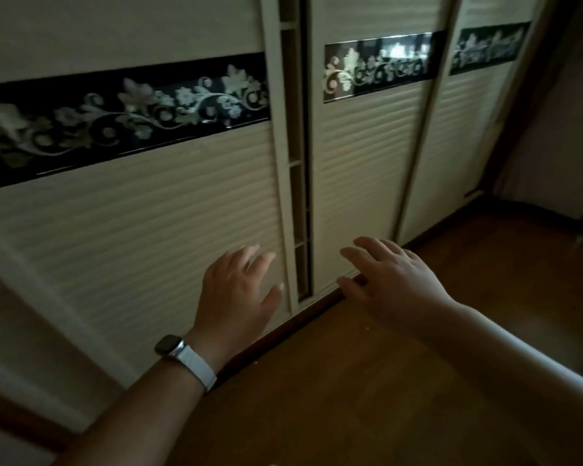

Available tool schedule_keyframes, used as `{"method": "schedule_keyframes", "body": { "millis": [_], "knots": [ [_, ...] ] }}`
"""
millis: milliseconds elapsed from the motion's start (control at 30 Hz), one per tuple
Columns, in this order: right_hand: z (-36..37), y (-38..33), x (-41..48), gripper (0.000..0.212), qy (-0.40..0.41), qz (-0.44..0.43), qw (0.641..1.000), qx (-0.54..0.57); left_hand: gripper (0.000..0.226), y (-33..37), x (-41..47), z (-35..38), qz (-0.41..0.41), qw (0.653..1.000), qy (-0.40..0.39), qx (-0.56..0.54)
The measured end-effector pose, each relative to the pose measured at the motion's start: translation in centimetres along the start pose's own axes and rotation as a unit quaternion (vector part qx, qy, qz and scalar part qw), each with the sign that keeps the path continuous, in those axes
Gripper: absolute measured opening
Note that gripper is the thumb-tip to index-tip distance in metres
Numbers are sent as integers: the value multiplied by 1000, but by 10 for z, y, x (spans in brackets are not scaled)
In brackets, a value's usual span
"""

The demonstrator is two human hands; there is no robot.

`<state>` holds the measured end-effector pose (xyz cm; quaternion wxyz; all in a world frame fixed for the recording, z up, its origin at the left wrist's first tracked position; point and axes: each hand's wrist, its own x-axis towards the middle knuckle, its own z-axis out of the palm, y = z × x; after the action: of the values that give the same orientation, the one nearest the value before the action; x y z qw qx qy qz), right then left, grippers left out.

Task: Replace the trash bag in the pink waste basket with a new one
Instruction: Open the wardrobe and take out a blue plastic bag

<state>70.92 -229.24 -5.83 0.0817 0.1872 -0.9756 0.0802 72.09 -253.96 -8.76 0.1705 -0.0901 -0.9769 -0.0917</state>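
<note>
While your left hand [239, 294] and right hand [394, 284] hover spread and empty before the wardrobe door [115, 230], the pink basket lies out of view.

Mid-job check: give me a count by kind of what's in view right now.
Sliding doors: 3
Floral bands: 3
Hands: 2, left hand and right hand
Wristwatch: 1
Total: 9

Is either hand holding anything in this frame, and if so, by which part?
Nothing is held. The left hand and the right hand are both open and empty, stretched out in front of the wardrobe doors.
</note>
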Motion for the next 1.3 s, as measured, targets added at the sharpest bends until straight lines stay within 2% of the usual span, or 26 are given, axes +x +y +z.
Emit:
{"method": "schedule_keyframes", "body": {
  "millis": [233,400,533,867,1033,1300],
  "knots": [
    [13,7,85,61,1,118,993,-22,59,-45,132,48,117,991,-39,-44],
    [12,24,119,70,5,178,982,-56,53,-46,206,72,212,975,-43,-48],
    [15,48,135,70,7,213,975,-64,53,-37,249,86,253,964,-42,-71],
    [44,145,200,58,13,231,972,-52,54,5,348,144,273,958,-48,-75],
    [39,230,242,71,26,226,974,-20,53,48,420,174,262,963,-42,-46],
    [7,374,292,57,49,215,975,-42,51,143,533,203,275,961,6,-25]
  ]
}}
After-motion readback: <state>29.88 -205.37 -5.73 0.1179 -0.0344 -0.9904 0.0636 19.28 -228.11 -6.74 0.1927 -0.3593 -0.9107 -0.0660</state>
